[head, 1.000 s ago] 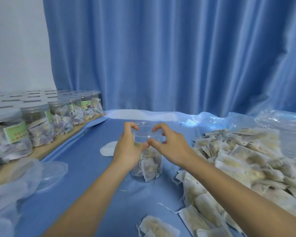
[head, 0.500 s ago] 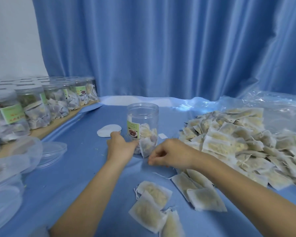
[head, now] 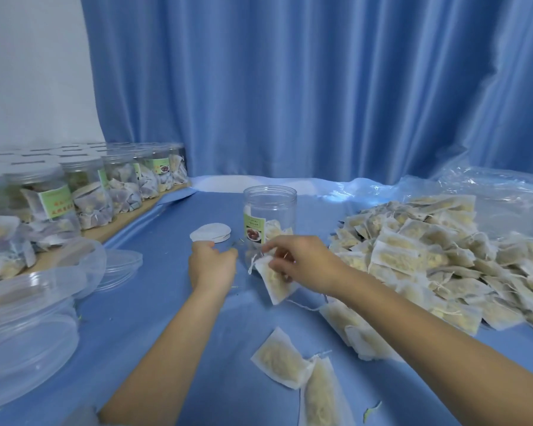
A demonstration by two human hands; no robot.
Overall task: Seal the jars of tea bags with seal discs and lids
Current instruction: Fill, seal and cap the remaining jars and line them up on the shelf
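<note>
A smooth blue cloth [head: 166, 309] is covering the work surface, and pleated blue curtains [head: 305, 87] are hanging behind it, beside a pale wall at far left. Beyond both hands, an open clear plastic jar with a green label [head: 270, 216] is standing upright, partly filled with tea bags. The right hand [head: 305, 262] is reaching forward, pinching a white paper tea bag [head: 274, 279] just in front of the jar. The left hand [head: 211, 265] is hovering beside it with fingers loosely curled, grasping nothing. Just beyond the left hand, a small stack of white seal discs [head: 210, 232] is lying flat. To the right of the right hand, a large heap of tea bags [head: 443, 256] is spreading. Far left of the left hand, clear plastic lids [head: 28, 327] and a row of capped, filled jars [head: 90, 195] are sitting.
</note>
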